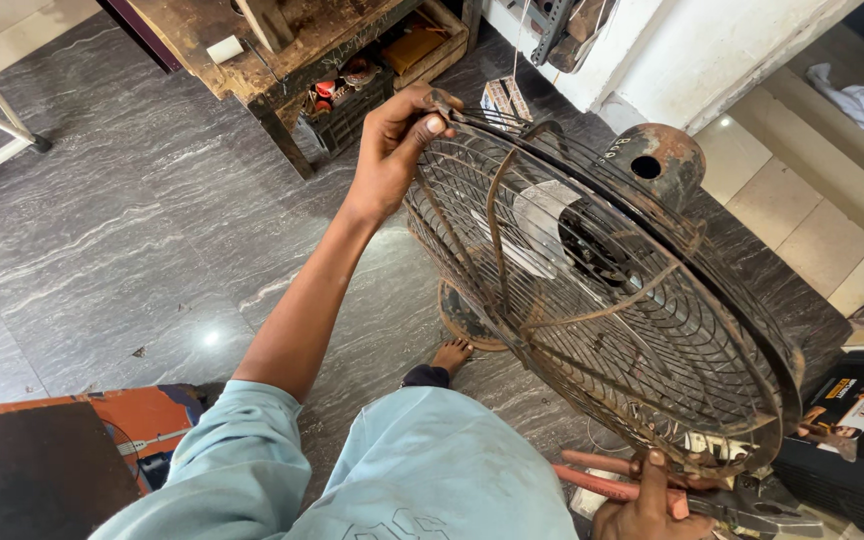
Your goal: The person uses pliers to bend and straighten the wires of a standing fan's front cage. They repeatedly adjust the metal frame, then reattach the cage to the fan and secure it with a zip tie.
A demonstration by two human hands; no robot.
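Two hands — left hand (392, 150) gripping fan guard (592, 300), right hand (647, 510) on pliers (712, 500)

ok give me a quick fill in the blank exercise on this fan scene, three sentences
1. The left hand grips the top rim of the rusty wire fan ____.
2. The right hand holds pliers with ____ handles at the grille's lower edge.
3. Under the fan cage, a bare ____ rests on the grey marble floor.

Missing words: guard (grille); red; foot

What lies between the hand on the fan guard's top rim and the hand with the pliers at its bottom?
In the head view, the rusty wire fan guard spans the stretch between the left hand and the right hand holding red-handled pliers; blades show behind it.
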